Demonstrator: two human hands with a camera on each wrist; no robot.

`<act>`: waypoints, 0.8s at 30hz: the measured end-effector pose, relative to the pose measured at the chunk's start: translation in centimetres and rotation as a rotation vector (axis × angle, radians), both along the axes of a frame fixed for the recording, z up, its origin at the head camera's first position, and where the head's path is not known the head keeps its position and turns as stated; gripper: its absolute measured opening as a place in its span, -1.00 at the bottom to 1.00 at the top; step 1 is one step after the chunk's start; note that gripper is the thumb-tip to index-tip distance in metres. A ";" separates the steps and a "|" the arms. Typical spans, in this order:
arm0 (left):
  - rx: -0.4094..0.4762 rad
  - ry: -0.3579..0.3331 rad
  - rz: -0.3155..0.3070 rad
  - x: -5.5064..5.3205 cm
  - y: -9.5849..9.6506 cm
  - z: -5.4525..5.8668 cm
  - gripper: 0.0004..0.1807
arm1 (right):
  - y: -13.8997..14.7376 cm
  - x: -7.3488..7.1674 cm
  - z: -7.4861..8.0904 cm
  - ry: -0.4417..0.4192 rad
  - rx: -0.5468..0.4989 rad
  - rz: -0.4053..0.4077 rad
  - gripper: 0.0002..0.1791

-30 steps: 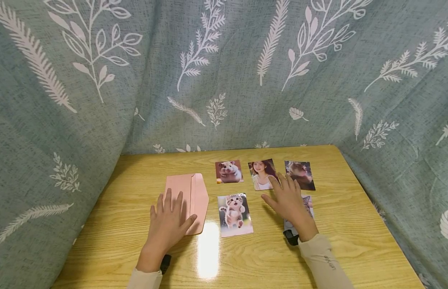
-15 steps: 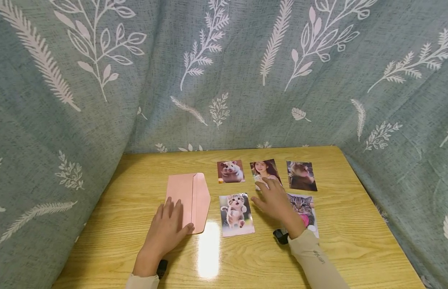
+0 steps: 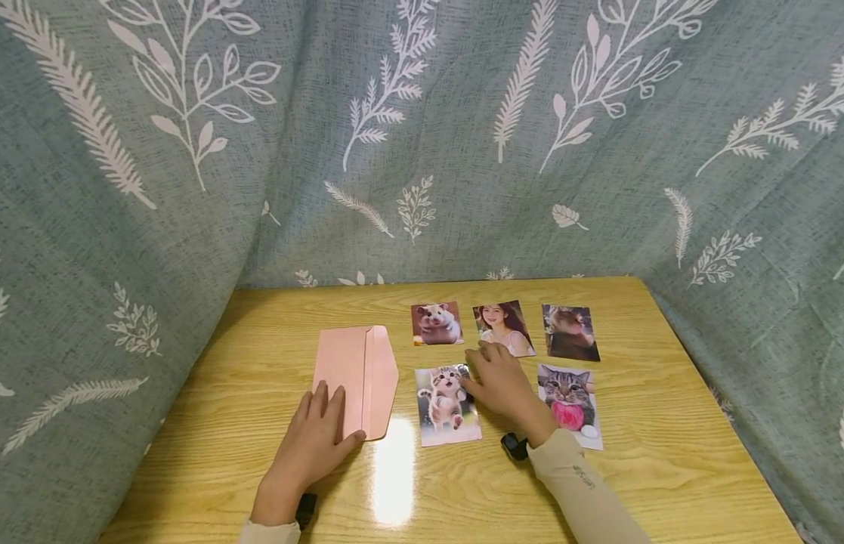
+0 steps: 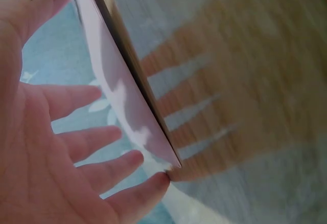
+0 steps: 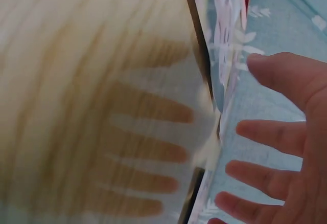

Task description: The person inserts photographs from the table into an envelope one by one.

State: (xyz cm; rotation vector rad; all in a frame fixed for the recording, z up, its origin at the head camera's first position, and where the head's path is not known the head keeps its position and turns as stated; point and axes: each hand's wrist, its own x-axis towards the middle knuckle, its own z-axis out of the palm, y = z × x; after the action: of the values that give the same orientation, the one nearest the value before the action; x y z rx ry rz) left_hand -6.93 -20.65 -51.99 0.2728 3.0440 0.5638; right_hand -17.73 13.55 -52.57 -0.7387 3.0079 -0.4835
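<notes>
A pink envelope [image 3: 342, 355] lies at the left with its flap side toward the right. Over its lower left part is my left hand [image 3: 309, 438], fingers loosely extended; the left wrist view shows the thumb and fingertips near the envelope [image 4: 110, 70], contact unclear. My right hand [image 3: 506, 385] hovers at the right edge of a jumping kitten photo [image 3: 443, 423], fingers slightly bent and spread, holding nothing. Under its fingertips sits the lower edge of a photo of a person [image 3: 503, 321]. Right of the hand lies a tabby cat photo with a pink ball [image 3: 570, 400].
A hamster photo [image 3: 437, 323] and a dark, glare-covered photo [image 3: 570, 332] lie in the back row. They rest on a wooden table [image 3: 224, 393]. A green leaf-patterned cloth [image 3: 462, 219] hangs behind and at both sides.
My right hand has moved left and slightly down, from beside the dark photo to the kitten photo, uncovering the tabby cat photo. My left hand has slid slightly down on the envelope.
</notes>
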 end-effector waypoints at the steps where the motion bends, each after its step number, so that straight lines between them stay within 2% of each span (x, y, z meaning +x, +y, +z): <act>1: -0.001 0.001 -0.002 0.0 0.0 0.0 -0.08 | -0.1 0.0 0.0 -0.009 0.012 -0.003 -0.38; 7: -0.005 -0.016 0.000 0.0 0.1 -0.1 -0.07 | -0.4 0.0 -0.3 -0.046 0.074 -0.014 -0.37; 11: -0.007 -0.047 0.005 0.0 0.1 -0.1 -0.07 | -0.5 0.0 -0.3 -0.043 0.071 -0.010 -0.40; 16: -0.002 -0.052 0.007 0.1 0.1 0.0 -0.07 | -0.6 0.1 -0.3 -0.033 0.057 -0.007 -0.42; 24: -0.008 -0.056 0.012 0.1 0.0 0.0 -0.07 | -0.6 -0.1 -0.4 0.001 -0.053 -0.024 -0.58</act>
State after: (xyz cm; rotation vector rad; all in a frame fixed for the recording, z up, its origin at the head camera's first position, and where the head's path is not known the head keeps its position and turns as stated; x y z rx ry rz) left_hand -6.82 -20.61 -51.99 0.2350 2.9947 0.5502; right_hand -17.81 12.93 -52.94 -0.7062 3.0194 -0.5663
